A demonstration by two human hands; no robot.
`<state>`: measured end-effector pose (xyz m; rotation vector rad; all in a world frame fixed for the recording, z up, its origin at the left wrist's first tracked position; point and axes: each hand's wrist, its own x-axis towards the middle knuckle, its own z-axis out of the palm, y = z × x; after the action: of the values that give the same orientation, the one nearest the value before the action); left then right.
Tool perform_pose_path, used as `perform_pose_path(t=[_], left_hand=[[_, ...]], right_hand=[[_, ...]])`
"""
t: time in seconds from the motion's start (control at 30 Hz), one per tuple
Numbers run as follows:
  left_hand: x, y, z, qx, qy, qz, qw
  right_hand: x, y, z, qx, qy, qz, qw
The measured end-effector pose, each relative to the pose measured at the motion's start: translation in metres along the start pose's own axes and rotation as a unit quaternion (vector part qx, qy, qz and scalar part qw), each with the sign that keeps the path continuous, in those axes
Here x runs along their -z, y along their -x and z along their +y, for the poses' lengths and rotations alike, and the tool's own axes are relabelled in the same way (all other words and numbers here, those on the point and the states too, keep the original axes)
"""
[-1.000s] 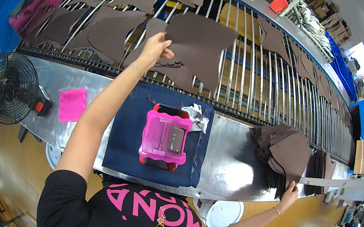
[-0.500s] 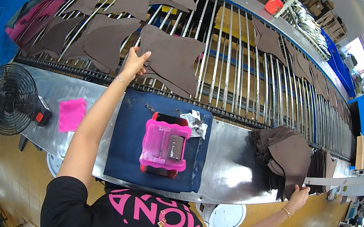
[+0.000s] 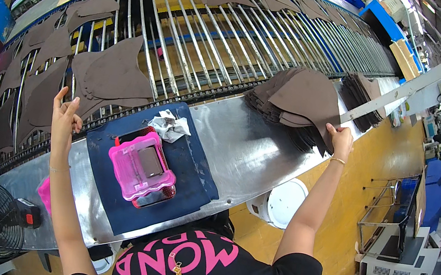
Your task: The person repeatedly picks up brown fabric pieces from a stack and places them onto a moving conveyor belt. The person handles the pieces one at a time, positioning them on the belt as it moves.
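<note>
Gripping the top brown cut piece [image 3: 310, 99] on the stack [image 3: 289, 111] with my right hand [image 3: 340, 141].

The piece's long axis runs from my fingers up-left toward the roller conveyor [image 3: 219, 38], broad end away from me; my fingers pinch its near edge, which hides the layers beneath. My left hand [image 3: 64, 118] hangs open, fingers spread, just short of another brown piece [image 3: 111, 75] on the rollers, apart from it.

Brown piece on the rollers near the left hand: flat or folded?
Flat. The brown piece lies spread across the rollers, whole outline showing; the left hand is open beside it.
</note>
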<state>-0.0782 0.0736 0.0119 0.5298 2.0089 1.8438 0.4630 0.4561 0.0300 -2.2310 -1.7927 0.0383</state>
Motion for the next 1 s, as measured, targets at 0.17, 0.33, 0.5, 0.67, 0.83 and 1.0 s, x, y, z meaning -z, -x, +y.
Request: perform_pose_path(t=[0.17, 0.33, 0.5, 0.67, 0.83, 1.0], left_hand=[[-0.004, 0.014, 0.009, -0.015, 0.002, -0.038, 0.999], [-0.014, 0.025, 0.015, -0.014, -0.007, -0.053, 0.998], [-0.017, 0.026, 0.017, -0.013, -0.006, -0.064, 0.998], [-0.010, 0.033, 0.023, -0.028, -0.023, -0.074, 0.997], [-0.046, 0.050, 0.053, -0.054, 0.003, -0.198, 0.979], [-0.070, 0.077, 0.068, -0.169, 0.021, -0.239, 0.956]], right_hand=[[-0.003, 0.009, -0.017, -0.030, 0.060, 0.016, 0.998], [-0.004, 0.001, -0.006, -0.042, 0.008, -0.029, 0.999], [0.005, -0.001, -0.007, 0.020, 0.022, -0.026, 0.999], [0.044, 0.025, -0.028, 0.195, -0.064, -0.091, 0.974], [0.120, 0.105, -0.073, 0.265, -0.220, 0.036, 0.938], [0.114, 0.179, -0.145, 0.289, -0.585, -0.163, 0.740]])
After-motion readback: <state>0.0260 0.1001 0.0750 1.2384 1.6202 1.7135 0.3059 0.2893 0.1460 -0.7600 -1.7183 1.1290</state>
